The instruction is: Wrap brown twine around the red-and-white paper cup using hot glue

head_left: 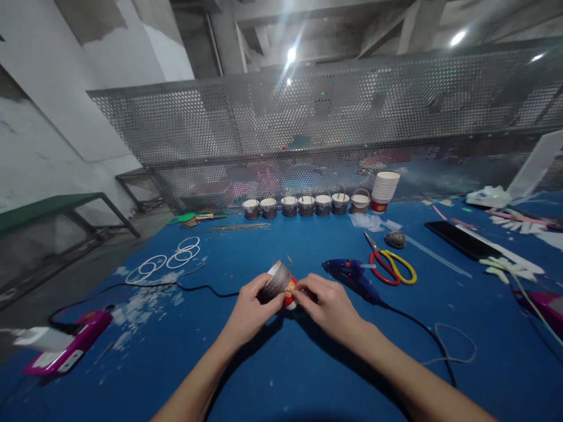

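Nearby, left hand (253, 309): wrapped round a tilted, grey-wound cup (277, 281), over the blue table (246, 249);
Right hand (329, 302): fingertips bunched at the cup's red end; cannot tell whether they pinch anything;
Glue gun (347, 271): just beyond, right;
Scissors (379, 254): beside it;
Small buckets (307, 207): farthest, in a row beside stacked cups (385, 190).

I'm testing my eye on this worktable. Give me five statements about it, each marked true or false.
1. The left hand holds a cup. True.
2. The cup stands upright. False: it is tilted.
3. The right hand holds the scissors. False: they lie on the table.
4. The glue gun lies to the right of the cup. True.
5. The stacked cups stand left of the buckets. False: they stand to the right.
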{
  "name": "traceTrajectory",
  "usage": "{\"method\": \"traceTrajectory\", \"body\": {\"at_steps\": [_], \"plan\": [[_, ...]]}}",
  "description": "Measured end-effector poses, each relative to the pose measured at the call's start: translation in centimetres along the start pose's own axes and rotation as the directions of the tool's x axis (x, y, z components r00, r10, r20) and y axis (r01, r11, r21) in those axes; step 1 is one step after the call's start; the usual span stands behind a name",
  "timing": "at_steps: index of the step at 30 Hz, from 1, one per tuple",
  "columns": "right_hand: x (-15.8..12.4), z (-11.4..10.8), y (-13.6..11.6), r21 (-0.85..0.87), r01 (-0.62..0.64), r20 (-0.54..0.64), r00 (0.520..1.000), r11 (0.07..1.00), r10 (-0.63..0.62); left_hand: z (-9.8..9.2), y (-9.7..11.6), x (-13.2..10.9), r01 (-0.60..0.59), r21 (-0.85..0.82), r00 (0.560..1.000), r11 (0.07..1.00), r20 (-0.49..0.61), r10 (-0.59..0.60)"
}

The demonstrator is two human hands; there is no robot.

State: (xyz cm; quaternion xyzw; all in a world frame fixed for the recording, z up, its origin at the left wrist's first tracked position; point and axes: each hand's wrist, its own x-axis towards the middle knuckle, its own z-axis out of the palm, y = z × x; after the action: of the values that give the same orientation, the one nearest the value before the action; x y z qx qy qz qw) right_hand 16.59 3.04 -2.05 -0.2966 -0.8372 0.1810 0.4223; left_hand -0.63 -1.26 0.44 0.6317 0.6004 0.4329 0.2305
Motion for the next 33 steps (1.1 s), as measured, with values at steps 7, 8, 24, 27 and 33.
{"method": "traceTrajectory", "body": {"at_steps": [7,8,24,27,33], "plan": [[-0.15,0.15,0.01,-0.07,0.066,-0.046,0.997,0.995,-0.069,0.12,-0.01,-0.04,-0.02,0.031,1.0,0.999,0.022,0.019],[-0.15,0.17,0.02,-0.091,0.079,-0.054,0.995,0.993,-0.084,0.14,-0.02,-0.04,-0.024,0.037,0.999,0.999,0.026,0.023],[-0.16,0.57,0.05,-0.206,0.09,-0.108,0.988,0.974,-0.114,0.28,-0.45,0.12,-0.023,0.076,0.995,0.997,0.102,0.016],[-0.16,0.68,0.15,-0.211,0.083,-0.108,0.988,0.974,-0.108,0.24,-0.39,0.21,-0.011,0.074,0.994,0.997,0.107,0.003],[-0.11,0.72,0.11,-0.112,0.003,-0.086,0.996,0.994,-0.013,-0.08,-0.66,0.3,0.034,-0.054,0.985,0.998,0.171,-0.024]]}}
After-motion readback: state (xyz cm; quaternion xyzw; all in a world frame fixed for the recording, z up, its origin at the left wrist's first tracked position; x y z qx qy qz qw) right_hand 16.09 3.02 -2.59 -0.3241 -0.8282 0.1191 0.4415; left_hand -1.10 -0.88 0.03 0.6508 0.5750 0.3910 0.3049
